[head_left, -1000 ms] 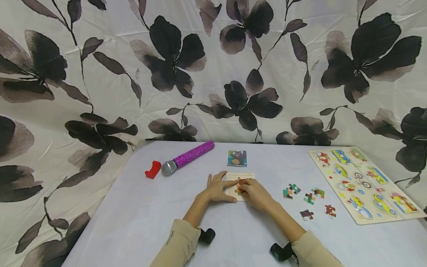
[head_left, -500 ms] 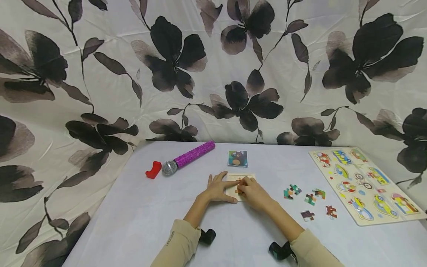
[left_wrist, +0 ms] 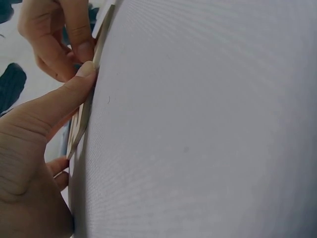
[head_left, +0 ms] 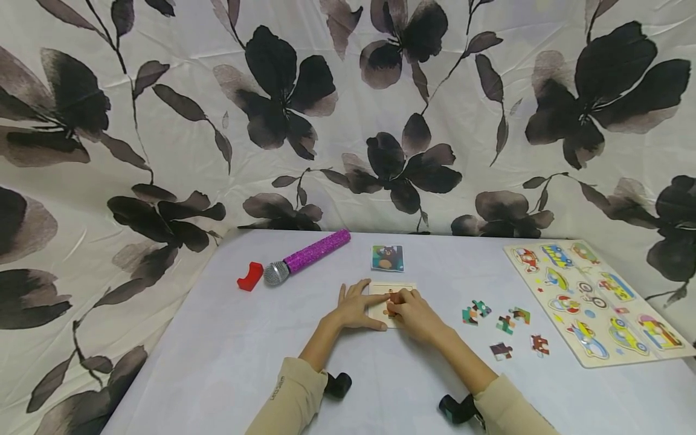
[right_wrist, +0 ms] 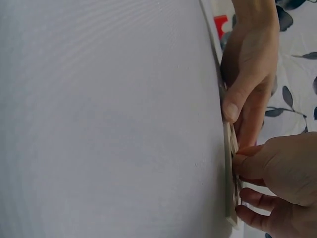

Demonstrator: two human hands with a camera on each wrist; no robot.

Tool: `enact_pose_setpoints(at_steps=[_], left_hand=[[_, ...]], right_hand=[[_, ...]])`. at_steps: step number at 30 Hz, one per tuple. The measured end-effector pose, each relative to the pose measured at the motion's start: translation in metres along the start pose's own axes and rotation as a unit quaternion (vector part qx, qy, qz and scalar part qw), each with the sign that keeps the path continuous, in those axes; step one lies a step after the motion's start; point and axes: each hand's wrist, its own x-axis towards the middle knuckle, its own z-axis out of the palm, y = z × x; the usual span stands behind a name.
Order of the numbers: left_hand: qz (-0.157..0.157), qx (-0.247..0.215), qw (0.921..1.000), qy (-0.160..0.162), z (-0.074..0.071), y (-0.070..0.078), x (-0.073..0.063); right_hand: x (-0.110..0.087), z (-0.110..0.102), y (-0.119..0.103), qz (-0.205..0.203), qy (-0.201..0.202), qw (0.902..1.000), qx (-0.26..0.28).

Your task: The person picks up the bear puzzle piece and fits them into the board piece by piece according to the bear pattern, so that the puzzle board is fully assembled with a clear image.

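Note:
A small pale wooden puzzle board (head_left: 379, 312) with orange-brown shapes on it lies on the white table between both hands. My left hand (head_left: 353, 308) holds it at its left side, thumb on the near edge, other fingers at the far corner, index finger reaching over the middle. On the board's right half, my right hand (head_left: 418, 317) pinches a small orange-brown piece (head_left: 394, 296), mostly hidden by the fingers. In the right wrist view, the board (right_wrist: 230, 198) shows edge-on, with the right fingertips (right_wrist: 240, 163) right at its upper face.
Behind the board lies a square bear picture (head_left: 387, 258). Several loose jigsaw pieces (head_left: 504, 324) are scattered on the right, beside a large vehicle puzzle board (head_left: 565, 326). A purple glitter microphone (head_left: 315, 251) and a red curved block (head_left: 250, 277) lie back left.
The right fingers have shifted slightly over the piece, and its orange-brown edge shows a little differently. The left hand and the board keep their place.

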Motion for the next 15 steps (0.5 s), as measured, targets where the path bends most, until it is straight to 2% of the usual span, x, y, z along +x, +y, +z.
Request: enact_pose_setpoints(at_steps=[3,6,11,15], left_hand=[[0.003,0.002,1.0,-0.001,0.0,-0.001,0.0],[0.004,0.003,1.0,-0.002,0.001,-0.001,0.0],[0.004,0.004,1.0,-0.004,0.001,0.0,0.001],[0.002,0.005,1.0,-0.003,0.001,0.0,0.0]], right_hand=[[-0.001,0.006,0.007,-0.029,0.022,0.9993,0.007],[-0.002,0.005,0.007,-0.042,0.022,0.9988,0.01],[-0.001,-0.003,-0.001,-0.006,-0.014,0.9998,-0.009],[0.0,-0.003,-0.003,0.006,-0.028,0.9994,-0.018]])
